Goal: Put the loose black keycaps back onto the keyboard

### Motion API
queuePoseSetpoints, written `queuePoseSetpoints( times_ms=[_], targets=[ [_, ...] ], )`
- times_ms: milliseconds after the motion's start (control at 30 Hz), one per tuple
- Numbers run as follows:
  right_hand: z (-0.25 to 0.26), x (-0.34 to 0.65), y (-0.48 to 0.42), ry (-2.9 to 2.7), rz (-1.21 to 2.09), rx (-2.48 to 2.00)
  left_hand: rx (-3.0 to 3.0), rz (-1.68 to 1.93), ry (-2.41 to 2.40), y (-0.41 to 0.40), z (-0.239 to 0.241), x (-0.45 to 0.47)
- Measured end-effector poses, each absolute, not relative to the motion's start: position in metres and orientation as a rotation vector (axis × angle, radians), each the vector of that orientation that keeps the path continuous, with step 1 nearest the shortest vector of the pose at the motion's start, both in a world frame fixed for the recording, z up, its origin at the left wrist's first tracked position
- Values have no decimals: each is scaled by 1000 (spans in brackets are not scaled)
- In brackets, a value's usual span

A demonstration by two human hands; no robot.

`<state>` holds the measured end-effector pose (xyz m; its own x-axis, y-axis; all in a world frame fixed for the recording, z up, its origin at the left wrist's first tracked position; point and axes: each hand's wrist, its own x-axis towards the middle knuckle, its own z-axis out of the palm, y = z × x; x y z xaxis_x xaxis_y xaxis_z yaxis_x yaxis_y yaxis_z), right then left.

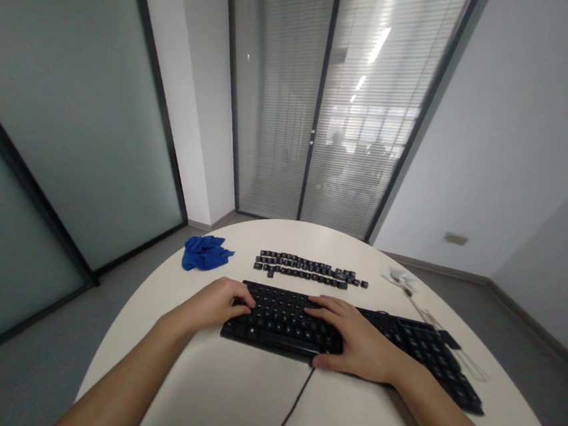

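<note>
A black keyboard [274, 319] lies on the round table. My left hand [219, 304] is at its left end, thumb and fingers bent close together over the edge keys; whatever is between the fingertips is too small to make out. Across the keyboard rests my right hand [352, 337], fingers stretched over the keys and thumb against the near edge, gripping it. Beyond that hand is a black keyed section [421, 350]; the hand hides whether it belongs to the same keyboard. Loose black keycaps [303, 268] are laid out in rows behind the keyboard.
A crumpled blue cloth [206, 254] sits at the table's far left. Toward the far right are a white crumpled item [401, 278] and a pale cable [470, 365]. A dark cable [290, 411] runs toward me over the pale tabletop [226, 395]. Glass partitions and walls surround the table.
</note>
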<state>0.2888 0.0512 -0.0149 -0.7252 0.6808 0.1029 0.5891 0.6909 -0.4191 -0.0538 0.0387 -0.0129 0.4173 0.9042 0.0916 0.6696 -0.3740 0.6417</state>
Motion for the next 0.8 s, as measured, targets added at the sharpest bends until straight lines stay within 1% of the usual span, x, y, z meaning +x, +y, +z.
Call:
queuePoseSetpoints(
  times_ms=[167,567,800],
  targets=[
    [-16,289,51,-2637,537,-1004,2223,572,1381,36,-10,-52],
    [-13,287,50,-2666,506,-1042,2054,682,1260,42,-25,-58],
    [-13,287,50,-2669,507,-1031,2213,659,1215,39,-17,-56]
  ],
)
